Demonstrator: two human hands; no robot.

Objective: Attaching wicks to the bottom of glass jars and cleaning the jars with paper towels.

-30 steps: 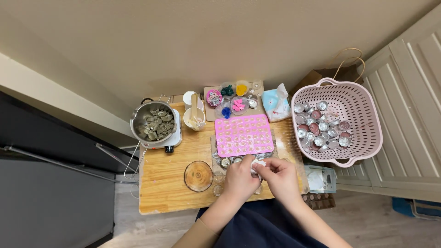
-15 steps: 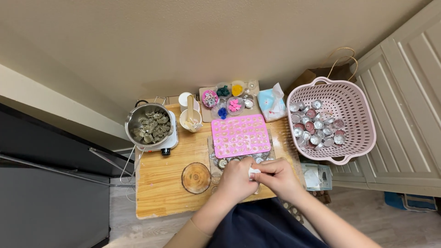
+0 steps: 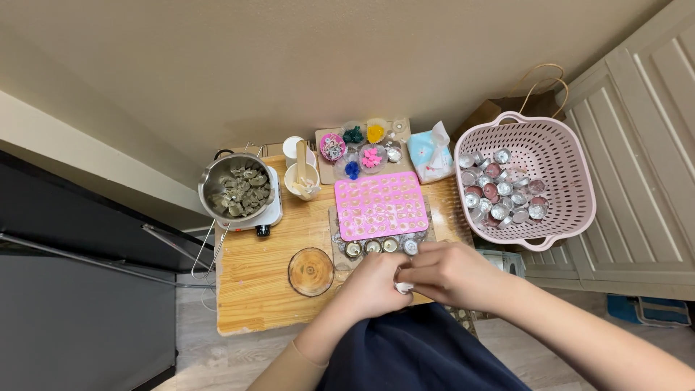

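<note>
At the near edge of a small wooden table (image 3: 253, 289), the left hand (image 3: 373, 284) and the right hand (image 3: 449, 274) meet, fingers curled together around a small white object (image 3: 402, 287) pinched between them; only a sliver of it shows, so what it is cannot be told. Both hands are closed on it, the left from the left side and the right folded over from the right. Just beyond the knuckles stands a short row of small round metal cups (image 3: 381, 246), set along the near edge of a pink mould (image 3: 381, 205) dotted with many little hollows. To the left of the hands lies a round slice of wood (image 3: 311, 271), flat on the table. Farther back on the left sits a steel pot (image 3: 237, 190) full of greyish chunks, resting on a small white hotplate (image 3: 268, 217). Beside it is a cream cup (image 3: 303, 181) with a wooden stick standing in it. Behind the mould, a tray (image 3: 323, 136) carries little dishes of coloured bits in pink, blue, green and yellow. A pale blue packet (image 3: 428, 153) lies next to it. Off the right end of the table, a pink plastic basket (image 3: 572, 174) holds many more of the small metal cups.
</note>
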